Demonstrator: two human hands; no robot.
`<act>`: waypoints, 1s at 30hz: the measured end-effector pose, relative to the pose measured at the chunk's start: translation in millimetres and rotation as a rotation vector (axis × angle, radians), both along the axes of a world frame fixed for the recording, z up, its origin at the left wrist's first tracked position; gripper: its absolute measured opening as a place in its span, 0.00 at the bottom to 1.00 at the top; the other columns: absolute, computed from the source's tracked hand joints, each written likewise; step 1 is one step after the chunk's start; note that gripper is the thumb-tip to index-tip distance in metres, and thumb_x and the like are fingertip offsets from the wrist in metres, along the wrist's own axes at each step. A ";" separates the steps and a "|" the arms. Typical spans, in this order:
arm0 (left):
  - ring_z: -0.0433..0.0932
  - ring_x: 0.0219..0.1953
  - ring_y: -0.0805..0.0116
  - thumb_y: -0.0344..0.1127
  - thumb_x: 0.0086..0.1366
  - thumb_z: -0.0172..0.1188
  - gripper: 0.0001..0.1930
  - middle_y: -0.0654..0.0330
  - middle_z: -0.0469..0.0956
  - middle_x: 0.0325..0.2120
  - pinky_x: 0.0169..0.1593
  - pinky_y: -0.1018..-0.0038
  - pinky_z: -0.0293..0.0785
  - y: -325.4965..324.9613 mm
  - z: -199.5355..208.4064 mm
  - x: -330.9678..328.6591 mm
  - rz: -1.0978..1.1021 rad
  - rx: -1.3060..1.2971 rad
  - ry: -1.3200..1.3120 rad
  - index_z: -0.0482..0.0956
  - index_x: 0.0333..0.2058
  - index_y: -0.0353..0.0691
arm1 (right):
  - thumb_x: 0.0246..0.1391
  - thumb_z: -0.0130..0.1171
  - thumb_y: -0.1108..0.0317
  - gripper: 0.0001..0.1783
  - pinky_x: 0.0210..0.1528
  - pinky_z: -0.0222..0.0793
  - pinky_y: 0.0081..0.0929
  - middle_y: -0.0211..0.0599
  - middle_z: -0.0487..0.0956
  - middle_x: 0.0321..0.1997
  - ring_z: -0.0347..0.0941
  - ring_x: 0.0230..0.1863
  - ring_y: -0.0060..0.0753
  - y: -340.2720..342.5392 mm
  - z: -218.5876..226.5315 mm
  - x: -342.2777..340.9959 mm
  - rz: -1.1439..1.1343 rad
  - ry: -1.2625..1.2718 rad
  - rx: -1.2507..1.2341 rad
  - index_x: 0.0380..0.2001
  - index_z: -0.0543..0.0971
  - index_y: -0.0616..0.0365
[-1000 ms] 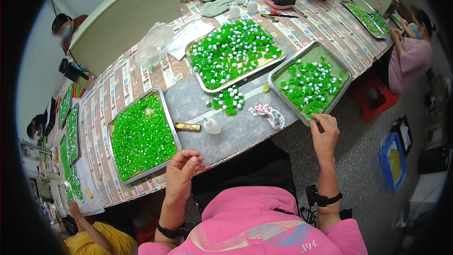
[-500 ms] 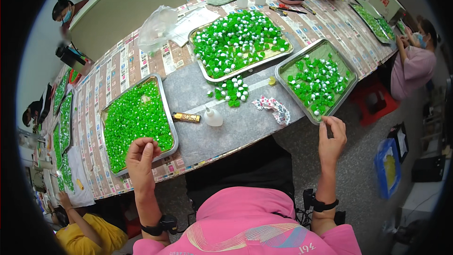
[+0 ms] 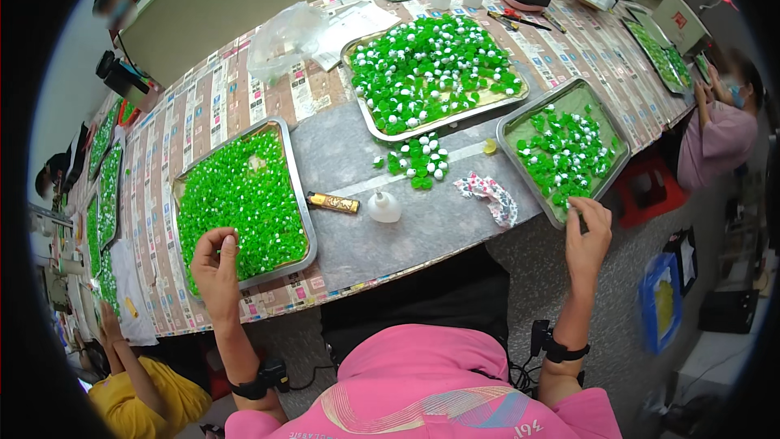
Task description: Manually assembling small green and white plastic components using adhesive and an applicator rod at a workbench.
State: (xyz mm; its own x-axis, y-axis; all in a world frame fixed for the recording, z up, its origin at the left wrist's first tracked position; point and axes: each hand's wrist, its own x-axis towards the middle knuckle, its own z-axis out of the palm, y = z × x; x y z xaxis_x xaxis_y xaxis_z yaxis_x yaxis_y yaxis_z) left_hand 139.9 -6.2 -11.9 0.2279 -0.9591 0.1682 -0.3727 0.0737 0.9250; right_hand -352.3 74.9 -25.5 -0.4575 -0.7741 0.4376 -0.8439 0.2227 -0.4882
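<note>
"Hands first: how do they stand?"

"Left hand (image 3: 218, 267) is over the near edge of the left tray (image 3: 301, 187), fingers curled, thumb tip close to the forefinger. A white speck shows there, but I can't tell whether it is held."

"And the other?"

"Right hand (image 3: 588, 244) is at the near corner of the right tray (image 3: 597, 111), fingers bent, thumb close to them. I can't make out whether it grips anything or touches the rim."

"Where are the green pieces (image 3: 236, 195)?"

"White-flecked ones cover the left tray densely. Others, mixed with white balls, lie loosely in the right tray and pile up in the middle tray (image 3: 481, 103). One small cluster (image 3: 418, 160) sits just before that."

"What lies between the outer trays?"

"White bottle (image 3: 384, 208), yellow-and-black tube (image 3: 333, 202) and flowered cloth (image 3: 497, 205), all on the surface (image 3: 422, 228)."
</note>
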 end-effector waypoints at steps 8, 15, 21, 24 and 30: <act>0.73 0.42 0.56 0.28 0.51 0.63 0.14 0.54 0.77 0.36 0.49 0.67 0.67 -5.3 -6.7 14.1 -0.006 -0.094 -0.739 0.78 0.39 0.39 | 0.50 0.54 0.81 0.09 0.49 0.66 0.30 0.42 0.77 0.40 0.72 0.44 0.38 5.9 3.5 26.9 0.082 -0.066 -0.074 0.36 0.79 0.64; 0.73 0.41 0.55 0.28 0.53 0.61 0.12 0.54 0.77 0.34 0.47 0.66 0.68 -16.5 2.2 7.7 -0.192 0.004 -0.650 0.78 0.38 0.38 | 0.52 0.53 0.82 0.07 0.45 0.66 0.27 0.41 0.76 0.37 0.72 0.40 0.35 -2.4 7.2 78.7 0.353 -0.302 -0.007 0.35 0.77 0.67; 0.76 0.35 0.58 0.26 0.54 0.60 0.07 0.55 0.79 0.30 0.41 0.68 0.71 -17.2 -4.8 6.9 -0.081 -0.084 -0.478 0.79 0.34 0.37 | 0.50 0.55 0.81 0.07 0.43 0.66 0.27 0.40 0.76 0.35 0.72 0.38 0.35 -12.6 12.9 106.0 0.532 -0.308 0.010 0.34 0.77 0.66; 0.77 0.33 0.59 0.25 0.54 0.60 0.07 0.55 0.79 0.30 0.38 0.70 0.72 -16.8 -10.7 8.7 -0.045 -0.122 -0.424 0.79 0.33 0.37 | 0.48 0.56 0.82 0.07 0.42 0.67 0.27 0.40 0.76 0.33 0.72 0.36 0.35 -15.0 15.4 116.0 0.583 -0.315 0.020 0.33 0.78 0.66; 0.77 0.30 0.73 0.22 0.58 0.58 0.04 0.59 0.77 0.27 0.37 0.78 0.72 -15.0 -10.9 -3.7 0.074 -0.246 -0.258 0.78 0.33 0.32 | 0.46 0.56 0.83 0.08 0.38 0.67 0.28 0.41 0.76 0.30 0.72 0.32 0.38 -21.0 15.3 133.5 0.699 -0.310 0.007 0.31 0.78 0.65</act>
State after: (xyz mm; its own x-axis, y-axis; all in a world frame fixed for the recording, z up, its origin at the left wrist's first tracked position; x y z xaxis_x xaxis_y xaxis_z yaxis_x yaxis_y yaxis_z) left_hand 136.3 -21.2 -22.8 0.2151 -0.8652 0.4530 -0.6046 0.2463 0.7575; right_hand -218.8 53.8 -10.2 0.0384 -0.9311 0.3628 -0.6146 -0.3083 -0.7261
